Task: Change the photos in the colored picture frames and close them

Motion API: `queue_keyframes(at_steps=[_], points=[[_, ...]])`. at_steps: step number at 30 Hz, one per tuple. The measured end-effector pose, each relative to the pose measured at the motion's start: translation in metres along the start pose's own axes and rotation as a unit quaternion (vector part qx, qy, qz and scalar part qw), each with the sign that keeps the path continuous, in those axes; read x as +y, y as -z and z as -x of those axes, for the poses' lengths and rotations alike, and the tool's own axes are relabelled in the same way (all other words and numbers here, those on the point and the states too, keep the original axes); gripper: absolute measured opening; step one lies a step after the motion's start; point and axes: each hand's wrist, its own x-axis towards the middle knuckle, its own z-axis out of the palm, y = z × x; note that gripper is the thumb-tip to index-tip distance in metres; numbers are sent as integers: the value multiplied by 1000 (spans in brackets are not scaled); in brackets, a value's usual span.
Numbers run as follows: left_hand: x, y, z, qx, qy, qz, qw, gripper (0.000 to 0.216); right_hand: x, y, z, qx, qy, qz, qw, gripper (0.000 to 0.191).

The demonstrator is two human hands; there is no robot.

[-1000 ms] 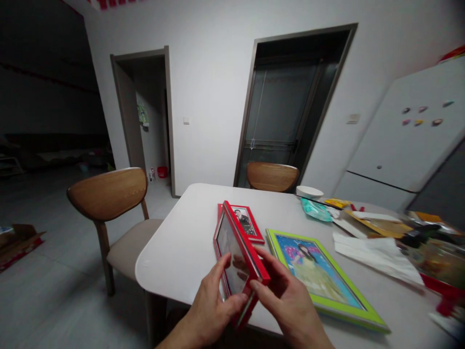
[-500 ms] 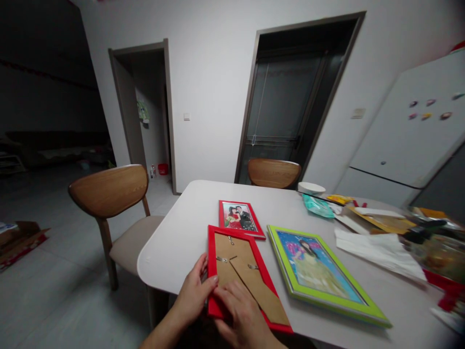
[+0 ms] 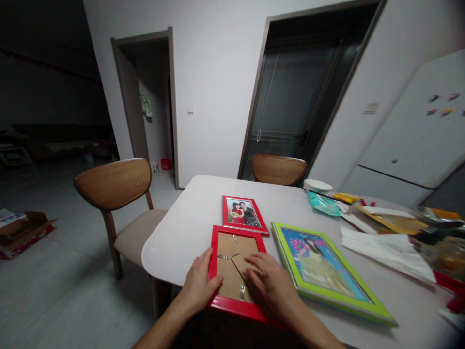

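A red picture frame (image 3: 232, 252) lies face down on the white table (image 3: 181, 232), its brown cardboard back and stand showing. My left hand (image 3: 199, 283) rests on the frame's left edge, fingers stretched flat. Over the cardboard back lies my right hand (image 3: 271, 286), fingers spread and pressing on the stand. A smaller red framed photo (image 3: 242, 213) lies face up just beyond. To the right lies a green framed picture (image 3: 323, 269), face up.
Wooden chairs stand at the table's left (image 3: 116, 186) and far side (image 3: 279, 168). A white bowl (image 3: 317, 185), a teal packet (image 3: 323, 203), papers (image 3: 388, 247) and clutter fill the table's right. A fridge (image 3: 410, 140) stands at right, a cardboard box (image 3: 22, 228) on the floor at left.
The red frame was held upright in both hands, then turned and laid face down on the table. Both hands now lie flat on its back.
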Motion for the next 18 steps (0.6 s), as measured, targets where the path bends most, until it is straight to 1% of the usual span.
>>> queue_keyframes(at_steps=[1,3,5,6,10,14,16,18], points=[[0,-1,-1,0,0,-17,1000,62,10,4,-5,-9,-19,30,999,27],[1,-3,-2,-3,-1,-43,999,62,26,9,-15,-52,-48,81,994,25],[0,-4,-3,-9,-7,-58,998,61,34,8,-20,-85,-64,115,988,21],[0,-4,-3,-12,-11,-63,998,60,35,6,-22,-89,-69,126,986,22],[-1,-3,-3,-13,-28,-73,997,60,33,1,-23,-62,-79,150,984,24],[-2,-4,-2,2,-28,-64,998,59,32,2,-23,-53,-76,162,982,23],[-3,-5,-2,10,-24,-53,998,59,28,1,-22,-33,-56,161,985,23],[-5,-7,-2,17,-22,-43,999,58,19,-3,-23,-15,-21,128,991,25]])
